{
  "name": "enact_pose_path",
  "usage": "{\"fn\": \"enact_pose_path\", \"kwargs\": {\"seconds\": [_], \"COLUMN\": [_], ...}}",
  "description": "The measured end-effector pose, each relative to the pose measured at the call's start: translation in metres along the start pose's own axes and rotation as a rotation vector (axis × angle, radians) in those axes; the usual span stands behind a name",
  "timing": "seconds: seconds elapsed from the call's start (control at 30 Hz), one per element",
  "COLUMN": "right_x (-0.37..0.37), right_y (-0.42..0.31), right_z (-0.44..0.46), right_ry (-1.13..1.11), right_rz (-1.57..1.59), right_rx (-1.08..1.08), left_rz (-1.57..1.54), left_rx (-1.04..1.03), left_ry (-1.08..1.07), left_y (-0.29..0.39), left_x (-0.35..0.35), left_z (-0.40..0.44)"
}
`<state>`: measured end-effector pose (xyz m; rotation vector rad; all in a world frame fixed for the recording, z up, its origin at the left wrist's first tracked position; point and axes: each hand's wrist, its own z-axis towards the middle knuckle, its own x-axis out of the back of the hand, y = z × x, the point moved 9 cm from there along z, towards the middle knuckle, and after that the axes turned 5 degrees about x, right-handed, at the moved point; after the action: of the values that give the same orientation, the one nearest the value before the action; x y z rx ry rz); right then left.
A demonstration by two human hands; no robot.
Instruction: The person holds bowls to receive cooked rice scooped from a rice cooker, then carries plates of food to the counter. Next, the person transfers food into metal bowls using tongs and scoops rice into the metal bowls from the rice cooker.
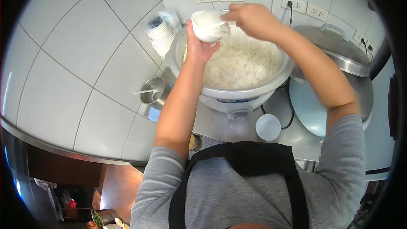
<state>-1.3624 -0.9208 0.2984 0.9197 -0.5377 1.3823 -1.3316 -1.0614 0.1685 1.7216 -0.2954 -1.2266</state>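
A small white bowl [205, 36] is held up by my left hand [200, 46], tilted over the back left rim of a large round cooker [237, 93]. Cooked white rice [246, 63] fills the cooker. My right hand [250, 20] is closed at the right of the bowl, around the end of a pale utensil that is mostly hidden. White rice [208, 20] shows inside the bowl, and a clump sits at its right edge.
Stacked white cups [161, 38] stand left of the cooker, above a metal pot [152, 91] with a white-handled utensil. An empty white bowl [268, 127] rests on the steel counter [229, 126]. At right is another cooker with a metal lid [335, 46]. Black cords run between.
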Motion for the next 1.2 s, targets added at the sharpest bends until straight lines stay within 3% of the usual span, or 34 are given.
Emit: {"fn": "enact_pose_path", "kwargs": {"seconds": [0.13, 0.23, 0.33, 0.37, 0.67, 0.7, 0.8, 0.9, 1.0, 1.1, 1.2], "right_x": [0.014, -0.015, -0.039, -0.039, -0.025, -0.005, 0.01, 0.001, 0.01, -0.052, -0.098], "right_y": [0.032, 0.024, -0.002, -0.006, 0.019, 0.023, 0.01, -0.006, 0.011, 0.056, 0.03], "right_z": [-0.021, -0.04, -0.043, -0.045, -0.045, -0.034, -0.01, -0.014, -0.02, -0.052, -0.068], "right_ry": [0.343, 0.426, 0.498, 0.594, 0.495, 0.397, 0.251, 0.104, 0.283, 0.357, 0.255], "right_rz": [0.475, 0.827, 0.978, 0.843, 0.693, 0.565, 0.145, 0.147, 0.394, 1.017, 1.292], "right_rx": [-0.293, -0.596, -0.648, -0.572, -0.577, -0.523, -0.101, -0.087, -0.134, -0.765, -0.979], "left_rz": [-0.115, -0.145, -0.106, -0.108, -0.095, -0.1, -0.124, -0.139, -0.176, -0.174, -0.059], "left_rx": [-0.057, -0.084, -0.184, -0.198, -0.231, -0.212, -0.174, -0.18, -0.171, -0.167, -0.202], "left_ry": [-0.091, -0.121, -0.113, -0.102, -0.151, -0.151, -0.167, -0.19, -0.243, -0.264, -0.156], "left_y": [0.009, 0.011, 0.016, 0.016, 0.019, 0.019, 0.016, 0.02, 0.02, 0.02, 0.019], "left_x": [-0.008, -0.009, -0.008, -0.006, -0.008, -0.008, -0.009, -0.012, -0.015, -0.015, -0.007], "left_z": [-0.005, -0.004, -0.004, -0.004, -0.004, -0.005, -0.009, -0.012, -0.014, -0.012, -0.008]}}
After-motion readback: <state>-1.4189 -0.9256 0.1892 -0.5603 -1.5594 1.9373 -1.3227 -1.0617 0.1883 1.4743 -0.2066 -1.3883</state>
